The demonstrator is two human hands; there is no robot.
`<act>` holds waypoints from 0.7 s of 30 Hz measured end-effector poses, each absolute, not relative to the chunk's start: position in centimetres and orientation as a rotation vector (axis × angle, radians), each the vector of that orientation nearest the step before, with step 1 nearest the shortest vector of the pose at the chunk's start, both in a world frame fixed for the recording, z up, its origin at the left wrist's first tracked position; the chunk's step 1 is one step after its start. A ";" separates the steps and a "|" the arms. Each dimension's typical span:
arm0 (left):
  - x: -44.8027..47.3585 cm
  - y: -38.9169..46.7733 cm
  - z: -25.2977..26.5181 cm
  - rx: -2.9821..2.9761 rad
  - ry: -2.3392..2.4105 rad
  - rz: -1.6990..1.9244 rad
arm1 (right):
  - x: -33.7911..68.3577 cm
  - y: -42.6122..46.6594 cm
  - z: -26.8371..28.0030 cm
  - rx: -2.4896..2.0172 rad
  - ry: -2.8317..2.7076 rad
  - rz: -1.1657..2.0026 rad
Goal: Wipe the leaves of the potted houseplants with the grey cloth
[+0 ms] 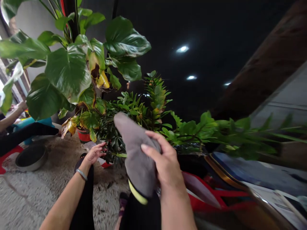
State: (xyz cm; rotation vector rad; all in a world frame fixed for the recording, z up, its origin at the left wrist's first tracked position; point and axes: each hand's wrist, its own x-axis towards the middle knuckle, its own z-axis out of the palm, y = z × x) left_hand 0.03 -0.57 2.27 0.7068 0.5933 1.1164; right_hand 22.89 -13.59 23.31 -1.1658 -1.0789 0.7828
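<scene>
My right hand (165, 156) is closed on a soft grey cloth piece (137, 153) in front of me. The piece is long and rounded like a shoe upper or sock, with a yellow-green strip along its lower edge; its exact kind I cannot tell. My thumb presses on its near face, and the far side of it is hidden. To the left, my left hand (94, 154) is held in the air, fingers apart and holding nothing. A silver bangle (82, 174) circles that wrist.
Potted green plants (69, 70) stand ahead, one in a red pot (83, 135). A round grey basin (31, 157) sits on the rough floor at left, near another person's arm (11, 118) and leg. Red and blue items (235, 166) are piled at right.
</scene>
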 end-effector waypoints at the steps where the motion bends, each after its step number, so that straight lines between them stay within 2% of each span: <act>1: 0.1 -0.7 2.3 0.708 0.585 1.119 | 22.2 -11.7 23.7 -1.128 -1.046 0.706; 5: 0.0 -1.1 2.1 0.725 0.611 1.106 | 17.5 -6.7 20.3 -1.104 -1.057 0.821; 10: -2.3 -1.4 1.8 0.643 0.845 1.409 | 17.1 -11.9 14.4 -1.302 -1.121 1.032; 14: -3.6 -1.4 2.4 0.655 0.768 1.562 | 20.4 -15.1 17.3 -1.289 -1.032 1.029; 18: -2.3 -1.0 2.8 0.712 0.777 1.523 | 19.3 -10.7 21.6 -1.140 -0.976 0.721; 21: -1.5 -0.2 2.3 0.685 0.784 1.515 | 15.7 -7.0 20.6 -1.098 -1.043 0.839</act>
